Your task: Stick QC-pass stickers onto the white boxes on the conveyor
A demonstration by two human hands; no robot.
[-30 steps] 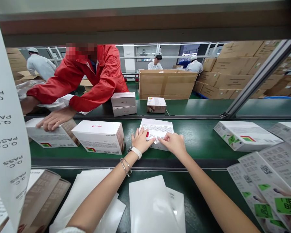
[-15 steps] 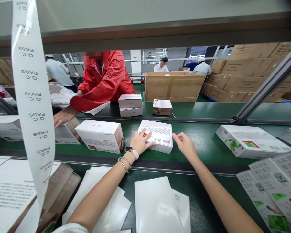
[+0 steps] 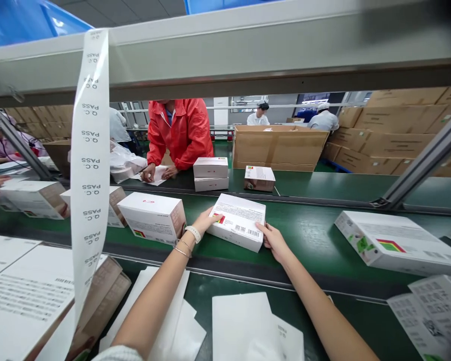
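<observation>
A white printed box (image 3: 237, 215) is between my two hands over the green conveyor belt (image 3: 304, 230), its near edge tilted slightly. My left hand (image 3: 204, 222) grips its left end, thumb on top by the red and yellow mark. At the right end my right hand (image 3: 272, 239) pinches the box, thumb on the top face and fingers along the side. Just left of my left wrist stands another white box (image 3: 152, 216) on the belt. Below my forearms lie white sheets (image 3: 242, 321) on the near green surface.
A strip of Q.C. PASS stickers (image 3: 90, 165) hangs at left from the shelf beam (image 3: 210, 60). More boxes sit on the belt, including a flat one (image 3: 394, 240) at right. Across the belt, a person in a red jacket (image 3: 184, 133) handles paper near two stacked boxes (image 3: 211, 173).
My left hand has gone from lying on the box to gripping its left end. My right hand has taken hold of the right end. The red-jacketed person's hands have moved back to the paper.
</observation>
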